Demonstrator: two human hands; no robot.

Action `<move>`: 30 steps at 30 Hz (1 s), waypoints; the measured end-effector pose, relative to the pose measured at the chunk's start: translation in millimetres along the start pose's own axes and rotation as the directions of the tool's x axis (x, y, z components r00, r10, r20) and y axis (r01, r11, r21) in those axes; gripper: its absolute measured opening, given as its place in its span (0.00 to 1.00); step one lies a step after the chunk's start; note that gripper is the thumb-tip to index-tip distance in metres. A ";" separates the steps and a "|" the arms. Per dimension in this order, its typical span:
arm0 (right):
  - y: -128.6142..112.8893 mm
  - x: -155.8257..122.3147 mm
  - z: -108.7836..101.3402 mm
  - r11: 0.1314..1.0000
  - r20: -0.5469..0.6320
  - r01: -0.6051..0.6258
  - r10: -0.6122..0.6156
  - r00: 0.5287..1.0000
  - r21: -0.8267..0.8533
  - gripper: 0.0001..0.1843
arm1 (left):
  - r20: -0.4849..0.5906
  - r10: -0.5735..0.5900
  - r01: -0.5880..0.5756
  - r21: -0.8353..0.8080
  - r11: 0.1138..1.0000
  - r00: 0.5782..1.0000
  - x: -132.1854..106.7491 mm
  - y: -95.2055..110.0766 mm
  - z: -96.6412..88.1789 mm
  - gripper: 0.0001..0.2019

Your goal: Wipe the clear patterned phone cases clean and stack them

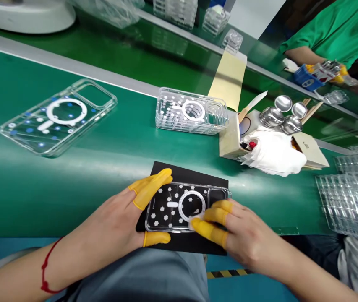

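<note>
My left grip (112, 218) is clamped on a clear phone case (163, 209), with the thumb below it and the fingers, in yellow finger cots (150, 188), reaching across its left end. The case lies on a black mat (194, 177), printed with white flowers and a white ring. My right grip (244, 235) is closed on a small white wipe (196, 223), pressing it against the case's lower edge.

The mat sits on the green bench (81, 184). Beyond the mat stands a stack of clear cases (191, 111), and further left, beyond it, lies a single case with blue dots (57, 119). Right of the mat are crumpled white tissue (273, 153), steel dispensers (281, 117) and stacked clear trays (348, 197). Far beyond the mat, a co-worker in a green shirt (333, 33) holds a blue box (307, 77).
</note>
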State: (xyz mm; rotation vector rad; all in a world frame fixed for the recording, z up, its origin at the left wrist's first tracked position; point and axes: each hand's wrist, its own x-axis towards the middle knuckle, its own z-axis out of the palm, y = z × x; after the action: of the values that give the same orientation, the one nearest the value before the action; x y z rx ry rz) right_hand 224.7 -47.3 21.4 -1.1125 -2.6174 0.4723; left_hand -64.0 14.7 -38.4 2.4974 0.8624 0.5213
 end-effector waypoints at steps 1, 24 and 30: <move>-4.8 13.2 9.4 1.000 -0.038 0.023 -0.023 0.999 -0.001 0.23 | -0.003 0.007 -0.007 -0.001 1.000 1.000 -0.3 0.0 0.9 0.41; -9.5 63.6 24.9 0.978 -0.029 0.210 -0.209 0.977 0.019 0.19 | -0.024 0.022 -0.024 -0.078 0.997 0.999 -1.2 0.9 -2.5 0.50; 20.9 51.5 -3.3 0.968 0.115 0.251 -0.248 0.962 -0.011 0.17 | 0.082 0.061 -0.052 -0.101 0.994 0.995 0.0 0.0 -5.9 0.63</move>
State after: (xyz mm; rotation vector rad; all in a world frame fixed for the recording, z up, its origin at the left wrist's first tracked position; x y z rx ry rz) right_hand 204.8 4.7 21.8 -0.7658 -2.8180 0.4590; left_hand -66.8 16.4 -33.5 2.4408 0.7183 0.4610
